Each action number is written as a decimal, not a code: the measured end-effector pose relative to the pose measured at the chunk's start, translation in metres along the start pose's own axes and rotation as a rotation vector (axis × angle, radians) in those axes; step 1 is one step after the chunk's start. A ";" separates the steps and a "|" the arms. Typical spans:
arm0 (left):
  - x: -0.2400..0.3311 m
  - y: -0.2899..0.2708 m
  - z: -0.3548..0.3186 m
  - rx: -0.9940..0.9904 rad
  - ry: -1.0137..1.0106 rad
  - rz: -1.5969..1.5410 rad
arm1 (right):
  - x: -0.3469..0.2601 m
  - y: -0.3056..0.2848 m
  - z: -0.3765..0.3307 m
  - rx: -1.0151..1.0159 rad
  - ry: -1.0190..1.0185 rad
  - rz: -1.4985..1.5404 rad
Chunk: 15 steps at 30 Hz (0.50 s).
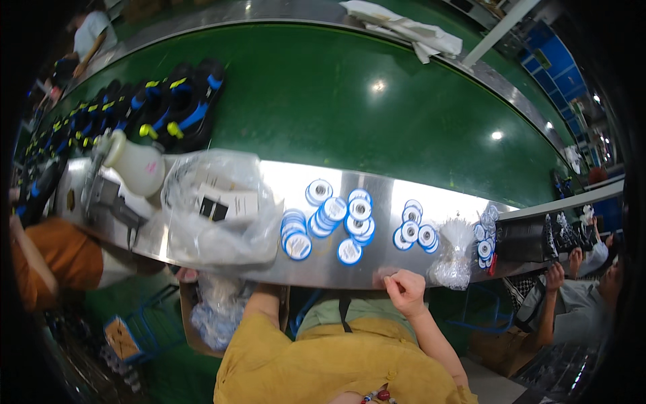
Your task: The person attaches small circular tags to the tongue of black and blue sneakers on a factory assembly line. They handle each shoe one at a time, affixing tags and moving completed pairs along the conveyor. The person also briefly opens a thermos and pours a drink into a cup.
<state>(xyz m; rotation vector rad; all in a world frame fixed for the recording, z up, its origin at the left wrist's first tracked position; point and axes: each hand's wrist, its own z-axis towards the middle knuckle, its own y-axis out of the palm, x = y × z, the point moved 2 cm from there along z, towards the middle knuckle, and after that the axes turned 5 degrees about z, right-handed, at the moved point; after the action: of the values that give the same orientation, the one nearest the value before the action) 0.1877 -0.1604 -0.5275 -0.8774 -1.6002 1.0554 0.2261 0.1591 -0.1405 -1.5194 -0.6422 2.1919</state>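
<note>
My right hand [406,291] is closed at the table's near edge, thumb and fingers pressed together. A blurred, see-through patch shows by its fingertips; what it holds, if anything, I cannot make out. My left forearm [265,301] reaches toward the table edge beside a box of clear plastic bags [217,316], and its hand is hidden. Ahead of me lie several round white discs with blue rims [350,251], overlapping in loose piles. Another cluster of these discs [409,231] lies to the right, near a bundle of clear plastic bags [453,252].
A large clear plastic bag [252,239] with white and black cards inside stands on the metal table [316,271] at left. Beyond it are a pale plastic container [138,168] and black-blue footwear [178,108]. Co-workers sit at both sides; a black bin [528,239] stands right.
</note>
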 end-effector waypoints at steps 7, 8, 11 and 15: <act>-0.024 -0.005 -0.002 -0.060 -0.049 0.091 | 0.009 0.005 -0.001 0.055 -0.069 0.026; -0.029 -0.005 -0.005 -0.059 -0.057 0.091 | 0.006 0.003 0.000 0.022 -0.062 -0.007; -0.041 -0.008 -0.017 -0.043 -0.050 0.074 | 0.000 -0.001 0.007 -0.025 -0.100 -0.049; -0.065 -0.020 -0.039 0.003 -0.005 0.081 | 0.000 0.006 0.008 0.027 -0.151 0.001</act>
<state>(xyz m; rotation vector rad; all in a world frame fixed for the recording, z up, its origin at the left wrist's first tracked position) 0.2411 -0.2182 -0.5261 -0.9457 -1.5778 1.1168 0.2180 0.1525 -0.1415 -1.3503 -0.6558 2.3224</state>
